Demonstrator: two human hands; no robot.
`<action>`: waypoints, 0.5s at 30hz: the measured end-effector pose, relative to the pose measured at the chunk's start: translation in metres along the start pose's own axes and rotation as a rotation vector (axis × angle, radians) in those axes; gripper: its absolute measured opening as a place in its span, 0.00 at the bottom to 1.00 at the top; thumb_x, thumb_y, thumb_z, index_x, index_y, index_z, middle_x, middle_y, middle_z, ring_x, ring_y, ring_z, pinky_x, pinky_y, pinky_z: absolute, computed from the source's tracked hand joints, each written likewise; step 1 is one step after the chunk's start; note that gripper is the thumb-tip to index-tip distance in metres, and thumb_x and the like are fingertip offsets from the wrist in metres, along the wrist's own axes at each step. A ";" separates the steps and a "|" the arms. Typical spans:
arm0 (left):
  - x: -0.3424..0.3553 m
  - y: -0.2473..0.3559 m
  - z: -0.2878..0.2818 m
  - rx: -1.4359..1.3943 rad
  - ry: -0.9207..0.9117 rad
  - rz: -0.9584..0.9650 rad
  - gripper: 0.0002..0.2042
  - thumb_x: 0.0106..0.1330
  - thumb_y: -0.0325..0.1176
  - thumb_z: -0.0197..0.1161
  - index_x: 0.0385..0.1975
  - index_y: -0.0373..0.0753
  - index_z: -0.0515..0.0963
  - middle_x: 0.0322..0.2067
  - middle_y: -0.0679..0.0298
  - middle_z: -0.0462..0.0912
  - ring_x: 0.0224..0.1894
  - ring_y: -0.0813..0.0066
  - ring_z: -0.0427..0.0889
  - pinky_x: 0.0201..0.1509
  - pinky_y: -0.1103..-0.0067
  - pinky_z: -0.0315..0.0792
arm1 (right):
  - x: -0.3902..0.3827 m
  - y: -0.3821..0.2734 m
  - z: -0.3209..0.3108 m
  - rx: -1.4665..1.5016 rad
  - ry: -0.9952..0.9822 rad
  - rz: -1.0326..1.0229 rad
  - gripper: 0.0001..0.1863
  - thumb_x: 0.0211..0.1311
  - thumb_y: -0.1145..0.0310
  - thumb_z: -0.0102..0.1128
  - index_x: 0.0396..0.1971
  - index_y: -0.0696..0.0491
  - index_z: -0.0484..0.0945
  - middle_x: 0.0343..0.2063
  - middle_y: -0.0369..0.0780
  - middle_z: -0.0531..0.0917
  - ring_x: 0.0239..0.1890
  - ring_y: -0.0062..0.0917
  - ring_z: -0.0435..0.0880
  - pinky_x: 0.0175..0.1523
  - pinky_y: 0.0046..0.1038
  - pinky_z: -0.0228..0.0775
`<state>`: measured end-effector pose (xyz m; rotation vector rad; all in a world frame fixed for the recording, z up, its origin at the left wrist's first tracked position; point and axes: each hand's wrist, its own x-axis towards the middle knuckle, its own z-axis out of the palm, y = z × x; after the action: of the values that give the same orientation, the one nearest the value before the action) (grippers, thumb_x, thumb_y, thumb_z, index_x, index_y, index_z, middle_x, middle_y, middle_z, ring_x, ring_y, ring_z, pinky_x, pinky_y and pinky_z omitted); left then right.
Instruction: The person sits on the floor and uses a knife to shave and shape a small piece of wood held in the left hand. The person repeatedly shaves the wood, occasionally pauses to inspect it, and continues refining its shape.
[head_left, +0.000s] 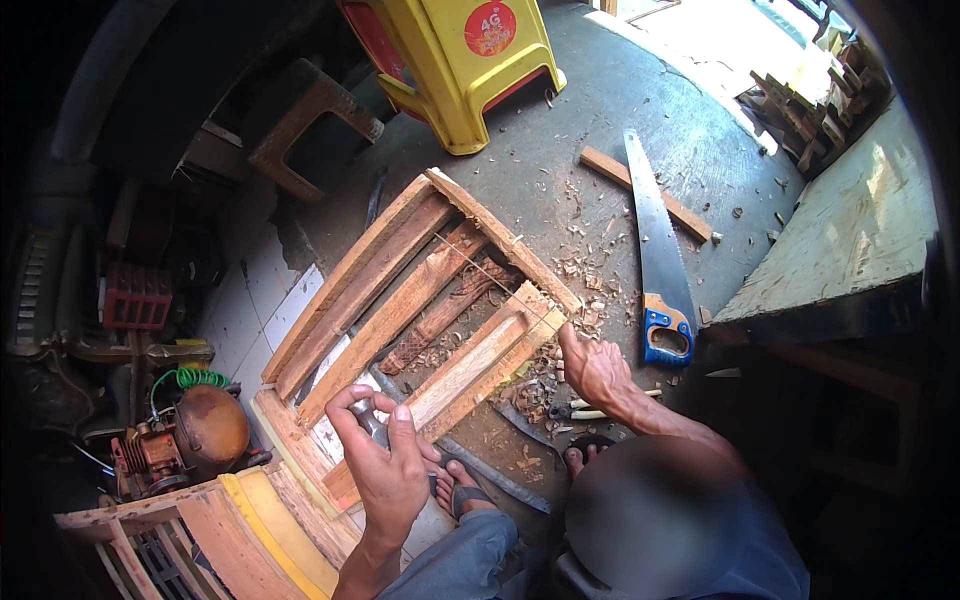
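My left hand [388, 450] is closed on a small silver metal tool [376, 428], mostly hidden by its fingers, over the lower end of a wooden frame. My right hand [598, 372] grips the frame's near right corner, with its fingers partly hidden. The frame [330, 320] of rough slatted rails lies tilted, with a loose-looking thin strip across its right part. A carved wooden piece [430, 330] shows between the rails. Wood shavings [590, 290] are scattered beside the frame.
A hand saw [650, 255] lies over a batten [600, 160] at right. A yellow plastic stool [465, 75] and dark stool [285, 150] stand behind. A compressor [205, 440] and curved wooden piece [210, 535] occupy lower left; a pale board [820, 230] and wood offcuts [810, 115] are at right.
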<state>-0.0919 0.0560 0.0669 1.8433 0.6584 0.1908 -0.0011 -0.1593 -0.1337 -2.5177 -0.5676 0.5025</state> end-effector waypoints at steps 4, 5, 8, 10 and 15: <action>0.001 -0.002 0.001 0.010 0.007 0.013 0.17 0.74 0.20 0.52 0.57 0.37 0.56 0.43 0.58 0.68 0.20 0.82 0.76 0.17 0.86 0.72 | -0.004 0.003 0.001 0.061 0.098 -0.172 0.07 0.66 0.72 0.49 0.40 0.56 0.64 0.28 0.54 0.83 0.27 0.56 0.83 0.29 0.52 0.75; 0.001 -0.002 0.001 0.018 0.008 0.015 0.17 0.74 0.20 0.52 0.57 0.37 0.56 0.43 0.58 0.69 0.20 0.82 0.76 0.17 0.86 0.72 | -0.004 0.007 -0.002 0.045 0.050 -0.098 0.07 0.66 0.72 0.49 0.40 0.56 0.64 0.29 0.55 0.83 0.27 0.56 0.83 0.29 0.52 0.74; -0.004 -0.003 0.003 0.023 0.011 0.048 0.17 0.74 0.20 0.52 0.57 0.36 0.56 0.43 0.58 0.69 0.20 0.82 0.75 0.17 0.85 0.71 | 0.007 0.010 -0.002 0.051 -0.005 -0.023 0.07 0.65 0.73 0.49 0.41 0.55 0.64 0.31 0.55 0.82 0.28 0.56 0.83 0.30 0.53 0.74; -0.001 -0.005 0.001 0.019 0.005 0.031 0.17 0.74 0.20 0.52 0.57 0.36 0.56 0.43 0.58 0.69 0.21 0.82 0.75 0.18 0.85 0.72 | -0.001 0.006 0.002 0.080 0.063 -0.120 0.07 0.67 0.71 0.48 0.41 0.55 0.63 0.30 0.55 0.83 0.27 0.56 0.83 0.30 0.54 0.73; -0.004 -0.003 0.001 0.038 0.000 0.064 0.17 0.73 0.20 0.52 0.57 0.36 0.57 0.42 0.58 0.69 0.21 0.82 0.75 0.18 0.85 0.72 | 0.001 -0.009 -0.020 0.059 -0.038 0.042 0.07 0.68 0.69 0.47 0.41 0.55 0.63 0.31 0.56 0.83 0.32 0.57 0.84 0.32 0.53 0.74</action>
<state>-0.0964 0.0538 0.0643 1.9018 0.6070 0.2212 0.0065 -0.1593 -0.1131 -2.4735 -0.5080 0.5756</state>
